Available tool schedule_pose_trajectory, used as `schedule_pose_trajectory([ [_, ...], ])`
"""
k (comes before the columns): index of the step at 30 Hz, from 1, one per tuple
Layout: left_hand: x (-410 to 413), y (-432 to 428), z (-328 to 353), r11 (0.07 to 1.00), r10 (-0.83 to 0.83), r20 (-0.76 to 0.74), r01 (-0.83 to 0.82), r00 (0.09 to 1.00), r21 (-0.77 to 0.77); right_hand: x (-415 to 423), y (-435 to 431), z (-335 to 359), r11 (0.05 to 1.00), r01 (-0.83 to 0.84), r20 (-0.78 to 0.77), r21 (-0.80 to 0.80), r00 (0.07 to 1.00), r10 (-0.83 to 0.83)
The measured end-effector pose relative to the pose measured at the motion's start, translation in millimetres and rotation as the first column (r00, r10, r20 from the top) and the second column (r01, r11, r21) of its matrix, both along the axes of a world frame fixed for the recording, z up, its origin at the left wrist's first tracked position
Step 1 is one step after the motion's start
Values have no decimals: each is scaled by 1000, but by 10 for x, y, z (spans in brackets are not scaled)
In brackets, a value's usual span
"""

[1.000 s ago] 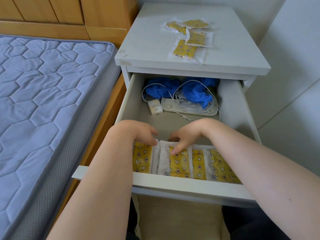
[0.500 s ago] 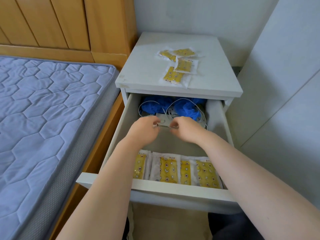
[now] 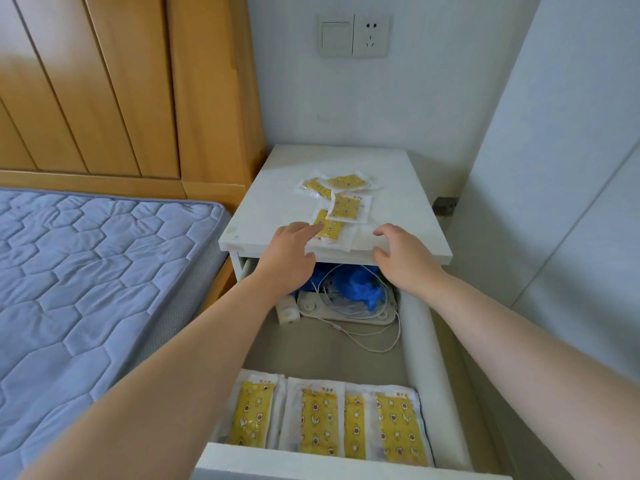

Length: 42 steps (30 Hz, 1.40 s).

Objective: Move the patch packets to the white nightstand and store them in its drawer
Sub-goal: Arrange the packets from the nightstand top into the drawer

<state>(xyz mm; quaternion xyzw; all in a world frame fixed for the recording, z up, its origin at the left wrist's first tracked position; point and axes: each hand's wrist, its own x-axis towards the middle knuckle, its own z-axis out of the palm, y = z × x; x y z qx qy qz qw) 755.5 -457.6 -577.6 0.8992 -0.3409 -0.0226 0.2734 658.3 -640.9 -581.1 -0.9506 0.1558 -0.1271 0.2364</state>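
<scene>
Both hands have left the drawer (image 3: 426,341), where half a second ago they hovered together over the white power strip (image 3: 346,315), and now reach the front edge of the white nightstand (image 3: 277,216) top. The left hand (image 3: 291,251) lies with fingers extended, its fingertips on the nearest top packet (image 3: 329,228). The right hand (image 3: 398,258) is spread and loosely curved just beside that packet, holding nothing.

Three more patch packets (image 3: 348,207) lie scattered behind it on the top, overlapping (none has shifted since the earlier frames). The four stored packets (image 3: 318,422) remain in a row against the drawer's front, yellow faces up, as they were left a second ago.

At the drawer's back, blue crumpled material (image 3: 360,285), a white cable (image 3: 381,344) and a small white box (image 3: 286,310) sit unchanged. The view has tilted upward, so a wall switch and socket (image 3: 353,36) now show above the nightstand.
</scene>
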Motion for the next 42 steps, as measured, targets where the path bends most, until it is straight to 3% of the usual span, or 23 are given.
schedule_pose_trajectory([
  [4,179,-200,94,998,47,-116,-52,992,-40,237,-256,-6,992,99,-145,79,986,-87],
  [8,409,-452,134,978,84,-357,-145,930,-149,421,-398,-13,976,120,-152,182,984,-93],
  [10,541,-554,107,973,119,-410,-189,904,-134,494,-450,-22,967,116,-129,228,988,-88],
  [15,742,-707,-32,972,170,-385,-218,907,-86,616,-488,-94,957,137,-104,256,988,-114],
  [19,778,-704,-106,994,100,-253,-105,962,-5,664,-429,-163,985,161,-75,59,985,-157],
  [23,900,-592,-120,998,-16,-298,-2,954,-58,777,-446,-113,974,227,10,9,974,-227],
  [29,1024,-486,-139,996,68,-142,-76,988,-55,851,-455,-169,937,316,200,152,918,-342],
  [33,1050,-404,-140,952,68,-240,-135,968,-274,888,-481,-175,945,280,121,167,946,-302],
  [36,1055,-326,-161,938,64,-239,-140,969,-316,936,-498,-152,944,296,-6,146,954,-299],
  [38,1056,-321,-184,955,87,-192,-136,978,-264,1017,-492,-117,933,352,-121,70,932,-343],
  [42,1017,-417,-248,991,82,86,-90,993,100,1236,-365,-57,917,398,-232,25,895,-382],
])
